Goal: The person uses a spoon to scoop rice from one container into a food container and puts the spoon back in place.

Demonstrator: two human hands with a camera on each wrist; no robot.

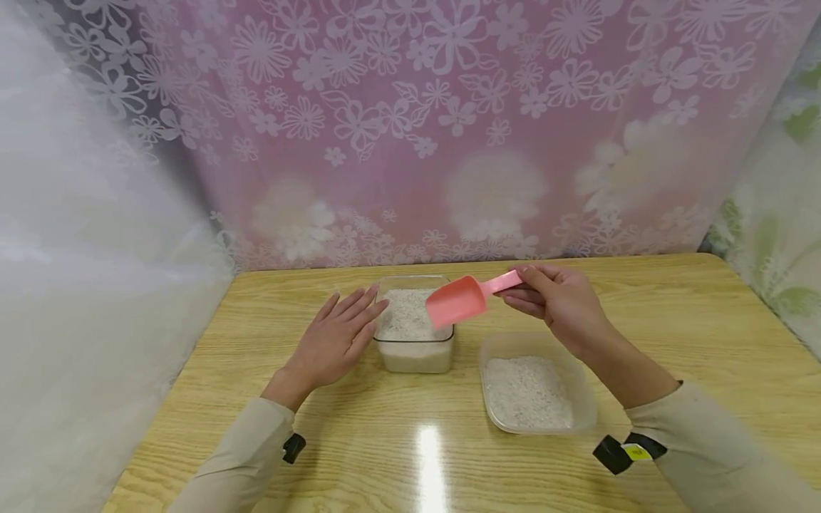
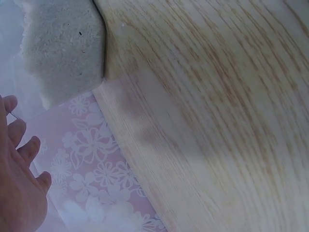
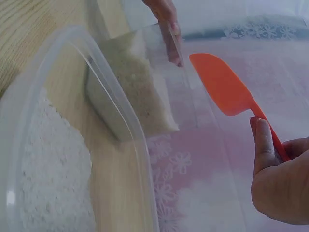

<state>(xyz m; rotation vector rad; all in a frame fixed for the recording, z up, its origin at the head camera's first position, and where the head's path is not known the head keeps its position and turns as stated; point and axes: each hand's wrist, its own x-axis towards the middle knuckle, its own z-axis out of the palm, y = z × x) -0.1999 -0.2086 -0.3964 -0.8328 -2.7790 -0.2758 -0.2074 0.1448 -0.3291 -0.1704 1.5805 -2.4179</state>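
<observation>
In the head view my right hand [image 1: 567, 306] pinches the handle of a pink scoop [image 1: 457, 301], which looks orange in the right wrist view. The scoop's bowl hangs over the clear square container [image 1: 417, 356], and I see no grains in it. White rice [image 1: 405, 313] fills much of that container. My left hand [image 1: 336, 335] has its fingers extended and rests against the container's left side. Nearer me on the right stands a translucent plastic tub [image 1: 580, 399] with more rice [image 1: 527, 392] inside, below my right hand.
Both containers stand on a wood-grain table [image 1: 359, 442]. A pink flowered curtain [image 1: 398, 178] hangs behind its far edge. White sheeting [image 1: 96, 249] closes off the left side, and a leaf-patterned sheet [image 1: 776, 235] hangs at the right.
</observation>
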